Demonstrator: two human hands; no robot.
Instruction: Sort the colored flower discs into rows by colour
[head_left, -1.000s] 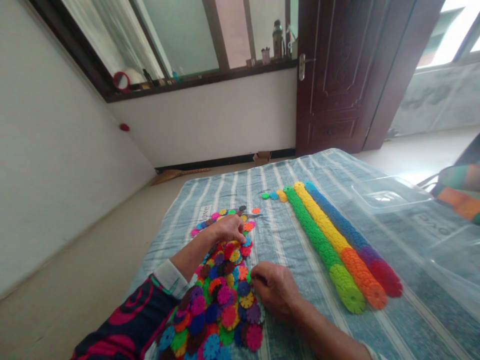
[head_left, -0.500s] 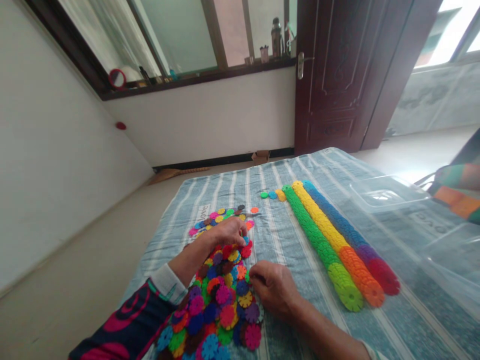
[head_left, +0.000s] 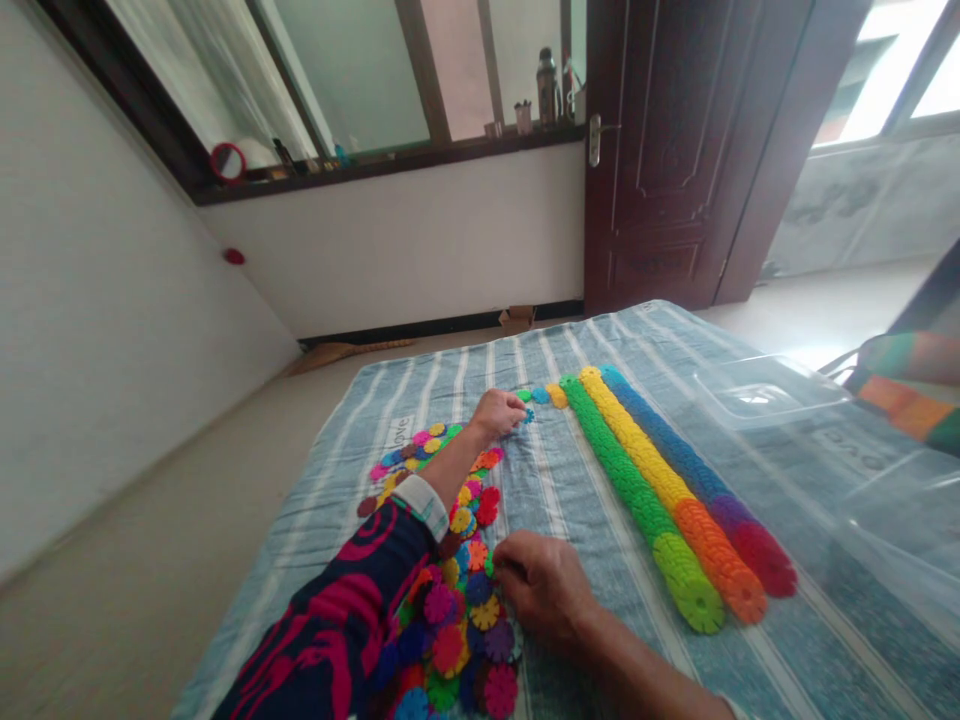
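My left hand reaches past the pile with its fingers pinched on a blue notched plastic disc. The disc is just below a short row made of a green disc, a blue disc and a yellow disc. My right hand rests at the right edge of a loose pile of mixed-colour discs. Its fingers are curled closed, with a green disc at the tips. My left sleeve covers part of the pile.
Three long lines of overlapping discs lie to the right: green, yellow to orange and blue to red. Clear plastic boxes stand at the right on the striped bed cover. A dark red door is behind.
My left hand has moved forward and right, from over the pile to beside the short disc row, carrying a blue disc. My right hand has stayed almost in place.
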